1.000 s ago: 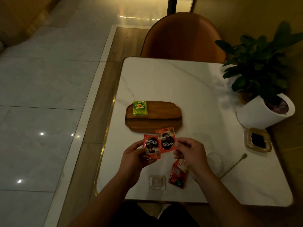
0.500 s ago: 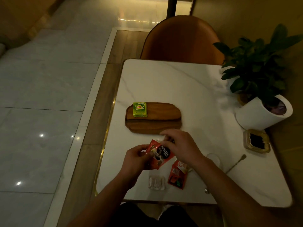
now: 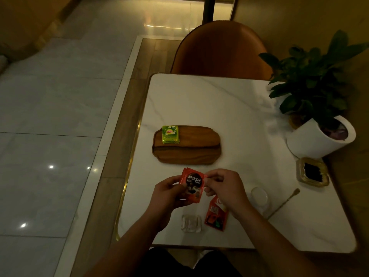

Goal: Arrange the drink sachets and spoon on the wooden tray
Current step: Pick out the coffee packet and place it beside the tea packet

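Two red coffee sachets [image 3: 192,183] are stacked together just in front of the wooden tray [image 3: 191,152]. My left hand [image 3: 167,194] grips their left and lower side, and my right hand [image 3: 223,188] pinches their right edge. A green tea sachet [image 3: 170,134] lies at the tray's far left corner. Another red sachet [image 3: 216,215] lies on the table below my right hand. A long thin spoon [image 3: 283,202] lies on the table to the right.
A white marble table [image 3: 219,108] carries a potted plant [image 3: 319,134] at the right, a small dish with something dark [image 3: 312,172], a clear glass lid or coaster [image 3: 259,195] and a small glass square [image 3: 190,223]. An orange chair [image 3: 219,48] stands behind.
The two coffee sachets were fanned apart a second ago; my hands have brought them together into one stack, with the right hand crossing over and then returning to their right edge.
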{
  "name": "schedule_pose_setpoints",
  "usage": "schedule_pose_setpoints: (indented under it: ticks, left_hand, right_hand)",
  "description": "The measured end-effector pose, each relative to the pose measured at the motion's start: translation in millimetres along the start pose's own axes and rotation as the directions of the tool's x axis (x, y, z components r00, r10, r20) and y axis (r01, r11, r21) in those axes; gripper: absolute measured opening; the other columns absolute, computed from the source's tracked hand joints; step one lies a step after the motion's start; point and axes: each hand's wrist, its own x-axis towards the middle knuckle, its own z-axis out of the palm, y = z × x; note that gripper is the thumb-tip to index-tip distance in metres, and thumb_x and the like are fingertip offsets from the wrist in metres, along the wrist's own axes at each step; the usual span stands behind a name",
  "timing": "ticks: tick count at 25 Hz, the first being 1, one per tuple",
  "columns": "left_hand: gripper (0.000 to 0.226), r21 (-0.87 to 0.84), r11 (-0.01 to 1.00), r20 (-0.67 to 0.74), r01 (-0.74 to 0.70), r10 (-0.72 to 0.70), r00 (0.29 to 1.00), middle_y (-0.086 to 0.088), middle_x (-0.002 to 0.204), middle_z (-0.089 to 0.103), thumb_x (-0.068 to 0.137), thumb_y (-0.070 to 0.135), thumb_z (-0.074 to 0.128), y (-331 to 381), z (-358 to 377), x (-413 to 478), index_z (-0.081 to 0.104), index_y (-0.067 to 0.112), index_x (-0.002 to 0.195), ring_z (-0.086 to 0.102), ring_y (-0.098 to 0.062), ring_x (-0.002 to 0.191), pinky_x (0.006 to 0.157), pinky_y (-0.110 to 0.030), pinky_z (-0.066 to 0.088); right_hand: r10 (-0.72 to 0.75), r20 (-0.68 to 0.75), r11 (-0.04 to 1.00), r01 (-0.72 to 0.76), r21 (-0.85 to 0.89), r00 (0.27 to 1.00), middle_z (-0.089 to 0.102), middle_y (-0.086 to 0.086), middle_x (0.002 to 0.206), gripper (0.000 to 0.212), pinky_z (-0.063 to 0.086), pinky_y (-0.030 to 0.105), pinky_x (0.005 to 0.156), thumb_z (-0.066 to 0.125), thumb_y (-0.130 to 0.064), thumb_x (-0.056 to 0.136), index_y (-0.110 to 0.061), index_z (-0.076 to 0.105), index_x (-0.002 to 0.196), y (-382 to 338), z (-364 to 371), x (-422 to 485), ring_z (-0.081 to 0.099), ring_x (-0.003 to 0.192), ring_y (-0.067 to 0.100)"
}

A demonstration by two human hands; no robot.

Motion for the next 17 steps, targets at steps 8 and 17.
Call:
schedule_pose_setpoints:
  ticks: [8,17]
  left_hand:
    - [0.023,0.001,0.999,-0.029,-0.032,0.032,0.999,-0.009,0.1,0.079,0.099,0.013,0.058,-6.9,1.2,0.9,0.066,0.017,0.12,0.077,-0.029,0.092,0.073,-0.034,0.062]
    - [0.026,0.022,0.999,-0.047,-0.023,0.024,0.999,-0.017,0.101,0.078,0.1,0.009,0.055,-11.5,-0.3,4.9,0.065,0.01,0.125,0.076,-0.033,0.091,0.079,-0.044,0.063]
  right_hand:
    - [-0.026,-0.015,0.999,0.026,-0.035,1.0,0.071,0.007,0.078,0.012,0.058,0.026,0.052,0.067,-0.007,0.089,-0.019,0.068,0.087,3.8,8.8,-1.8,0.072,0.056,0.019]
    - [0.023,0.001,0.991,-0.023,0.129,1.0,0.073,0.013,0.084,0.007,0.06,0.029,0.058,0.066,-0.008,0.091,-0.013,0.069,0.093,14.6,-3.1,0.9,0.072,0.062,0.019]
